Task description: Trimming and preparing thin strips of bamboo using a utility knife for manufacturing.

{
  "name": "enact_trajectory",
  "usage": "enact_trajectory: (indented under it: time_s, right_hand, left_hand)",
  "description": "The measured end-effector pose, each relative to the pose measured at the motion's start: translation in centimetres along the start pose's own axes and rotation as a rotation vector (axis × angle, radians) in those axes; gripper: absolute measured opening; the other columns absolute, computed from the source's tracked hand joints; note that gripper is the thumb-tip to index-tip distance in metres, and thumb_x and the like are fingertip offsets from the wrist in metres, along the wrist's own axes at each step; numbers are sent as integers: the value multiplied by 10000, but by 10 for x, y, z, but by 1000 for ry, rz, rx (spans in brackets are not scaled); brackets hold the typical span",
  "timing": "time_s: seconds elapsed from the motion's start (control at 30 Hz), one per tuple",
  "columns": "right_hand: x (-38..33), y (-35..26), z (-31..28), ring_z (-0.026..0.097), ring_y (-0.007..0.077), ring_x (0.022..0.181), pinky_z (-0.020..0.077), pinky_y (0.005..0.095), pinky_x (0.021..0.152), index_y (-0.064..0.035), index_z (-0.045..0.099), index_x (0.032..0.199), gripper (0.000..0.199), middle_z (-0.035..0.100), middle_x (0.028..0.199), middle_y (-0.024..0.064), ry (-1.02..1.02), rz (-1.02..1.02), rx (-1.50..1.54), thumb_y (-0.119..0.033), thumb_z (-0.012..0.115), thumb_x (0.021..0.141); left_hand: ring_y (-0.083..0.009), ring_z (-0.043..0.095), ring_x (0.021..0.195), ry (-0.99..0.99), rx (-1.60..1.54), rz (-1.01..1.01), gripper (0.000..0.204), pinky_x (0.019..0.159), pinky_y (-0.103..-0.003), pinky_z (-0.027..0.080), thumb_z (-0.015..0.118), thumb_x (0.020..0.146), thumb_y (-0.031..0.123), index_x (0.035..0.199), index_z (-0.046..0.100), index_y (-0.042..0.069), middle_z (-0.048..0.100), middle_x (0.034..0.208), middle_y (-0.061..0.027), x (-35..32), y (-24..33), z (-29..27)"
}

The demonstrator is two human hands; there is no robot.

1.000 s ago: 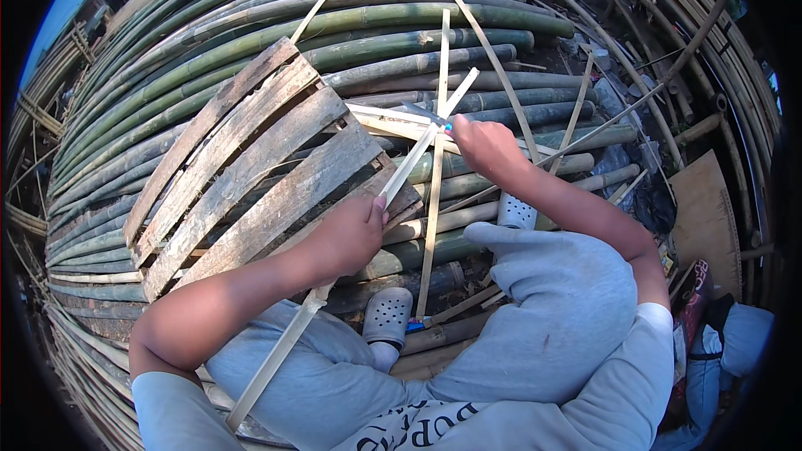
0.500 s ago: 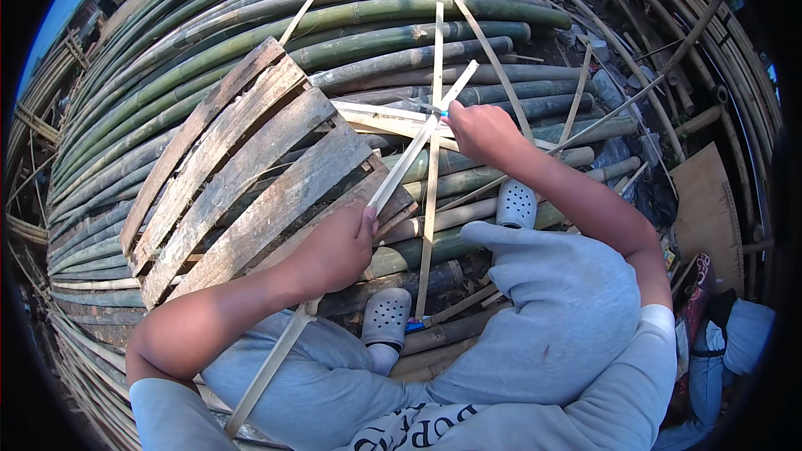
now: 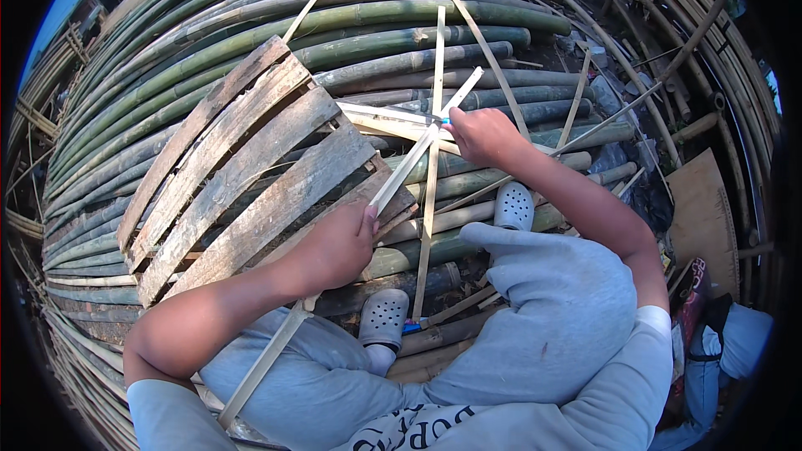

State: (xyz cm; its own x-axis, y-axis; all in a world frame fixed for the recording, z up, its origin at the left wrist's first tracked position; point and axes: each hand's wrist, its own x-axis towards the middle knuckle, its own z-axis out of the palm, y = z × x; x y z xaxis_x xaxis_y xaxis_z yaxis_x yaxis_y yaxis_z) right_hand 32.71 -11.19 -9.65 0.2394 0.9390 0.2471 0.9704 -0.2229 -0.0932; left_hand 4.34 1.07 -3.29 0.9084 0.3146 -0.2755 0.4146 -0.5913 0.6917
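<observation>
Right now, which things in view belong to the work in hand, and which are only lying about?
In use: pale strip in left hand; partly hidden tool in right hand.
Apparently lying about: slatted wooden panel; bamboo poles; brown board.

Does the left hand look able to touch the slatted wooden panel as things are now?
Probably yes: the left hand appears close to the near edge of the slatted wooden panel, with nothing visible between, though its grip is occupied by a pale strip.
</observation>
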Motion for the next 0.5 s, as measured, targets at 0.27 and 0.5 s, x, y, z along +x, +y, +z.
enact_trajectory:
  time_s: [0.27,0.5]
  right_hand:
    - [1,41,14,629,444,648,502,538,596,9,546,828,292,624,667,239,28,241,15,-229,505,991]
    - [0,18,6,616,416,593,457,533,523,-32,502,816,276,601,601,192,60,-55,16,-252,552,974]
  left_hand:
    - [-323,529,677,-27,-23,-36,447,711,-441,449,326,1078,296,834,528,-19,558,723,-197,3,5,2]
    - [-320,525,668,-13,-5,-24,452,702,-439,449,332,1076,305,829,529,-19,550,714,-197,0,2,-1]
